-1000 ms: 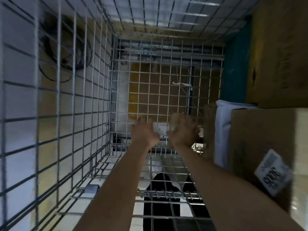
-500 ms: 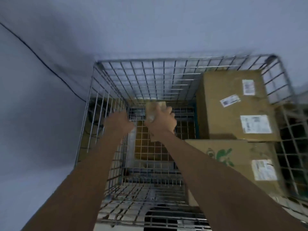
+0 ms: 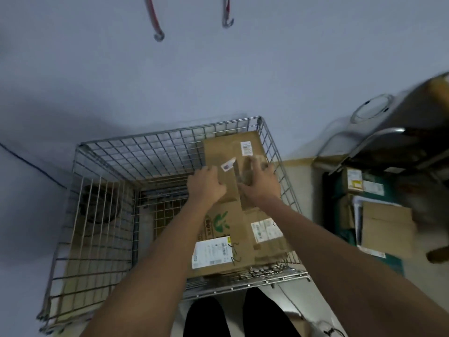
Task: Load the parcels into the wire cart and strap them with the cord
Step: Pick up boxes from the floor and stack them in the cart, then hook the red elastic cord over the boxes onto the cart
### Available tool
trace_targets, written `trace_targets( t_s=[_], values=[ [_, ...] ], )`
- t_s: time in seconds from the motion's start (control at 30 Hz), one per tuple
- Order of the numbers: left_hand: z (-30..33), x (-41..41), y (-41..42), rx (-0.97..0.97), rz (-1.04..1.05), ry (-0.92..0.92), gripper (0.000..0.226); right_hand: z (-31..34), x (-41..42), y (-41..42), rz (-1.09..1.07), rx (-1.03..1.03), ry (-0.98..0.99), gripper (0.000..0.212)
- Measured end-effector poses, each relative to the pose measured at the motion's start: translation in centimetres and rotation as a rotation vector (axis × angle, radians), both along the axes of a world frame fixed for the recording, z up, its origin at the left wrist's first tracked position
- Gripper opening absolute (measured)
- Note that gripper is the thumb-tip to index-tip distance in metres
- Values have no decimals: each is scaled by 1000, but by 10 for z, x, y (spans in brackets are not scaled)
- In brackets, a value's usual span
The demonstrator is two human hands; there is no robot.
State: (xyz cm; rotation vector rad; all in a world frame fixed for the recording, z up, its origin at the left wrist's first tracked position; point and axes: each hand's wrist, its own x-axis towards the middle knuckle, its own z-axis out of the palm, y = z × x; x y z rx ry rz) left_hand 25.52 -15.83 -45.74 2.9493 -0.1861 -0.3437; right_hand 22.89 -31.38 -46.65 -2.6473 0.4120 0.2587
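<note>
I look down into the wire cart (image 3: 102,144), which stands against a pale wall. Two big cardboard parcels fill its right half: a far one (image 3: 218,149) and a near one with a green logo (image 3: 220,221) and white labels. My right hand (image 3: 261,183) grips a small brown parcel (image 3: 245,170), blurred, above the far box. My left hand (image 3: 206,184) hovers just to its left over the same box, fingers loosely bent and holding nothing. Two hooked ends of a cord (image 3: 158,35) hang on the wall above.
The cart's left half shows only mesh (image 3: 167,210) down to its bottom. More parcels (image 3: 386,224) lie stacked on the floor to the right of the cart. A metal-framed chair (image 3: 379,137) stands above them at the right edge. My legs are at the cart's near rim.
My view rose from deep inside the cart to above it. Both hands moved up and right with the small parcel, from the empty left side to above the far box.
</note>
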Motion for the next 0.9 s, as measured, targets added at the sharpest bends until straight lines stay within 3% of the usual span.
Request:
trace_targets(
  t_s=[0.17,0.3,0.5,0.63,0.8,0.9],
  values=[
    [-53,-44,-58,6,-58,134,26,-63,-70,-49,-35,1,159,80],
    [-91,-61,-48,-13,-26,183,42,-120,-101,-54,-29,-8,268,73],
    [-135,-78,-17,52,-172,423,60,-183,-96,-50,-26,5,336,91],
    [-150,-80,-19,74,-192,409,69,-197,-81,-42,-3,-8,322,90],
    [-137,-64,-18,67,-209,471,68,-193,-82,-39,50,94,268,63],
    [-126,-59,-16,36,-219,546,68,-176,-84,-44,65,1,312,69]
  ],
)
